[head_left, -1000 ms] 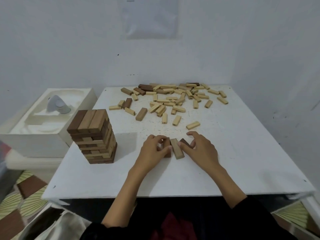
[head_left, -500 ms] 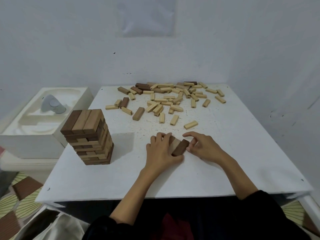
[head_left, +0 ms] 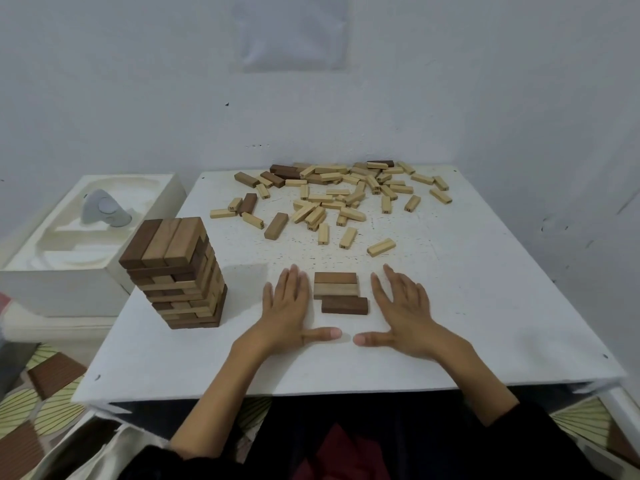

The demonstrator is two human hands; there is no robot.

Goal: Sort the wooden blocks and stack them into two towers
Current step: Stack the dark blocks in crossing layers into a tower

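Here, at the near part of the white table [head_left: 485,323], both hands lie palm down with fingers straight and thumbs pointed toward each other, the thumb tips apart. The left hand [head_left: 287,313] is released and holds nothing; the right hand [head_left: 405,313] is the same, flat and slack on the tabletop.

Between them lie the three blocks [head_left: 336,291] side by side, long sides crosswise to the person. The nearest is dark brown and sits shifted a little to the right, the middle one is pale, and the far one is mid-brown. A thin strip of table shows between each hand's fingers and the block ends, so they seem just beside rather than touching.

Further left stands the tower [head_left: 176,271], upright near the table's left edge, its layers mixing dark and light wood. Its top layer is three blocks running front to back, with the darkest on the left.

Beyond lie the loose blocks [head_left: 346,195], scattered across the far part of the table. Most are pale, with a few dark ones toward the far left, and one pale block [head_left: 381,247] lies apart, closest to the right hand.

Left of the table is a white box [head_left: 69,282] with a grey object [head_left: 104,209] in its moulded hollow. Behind everything is the wall [head_left: 485,81].
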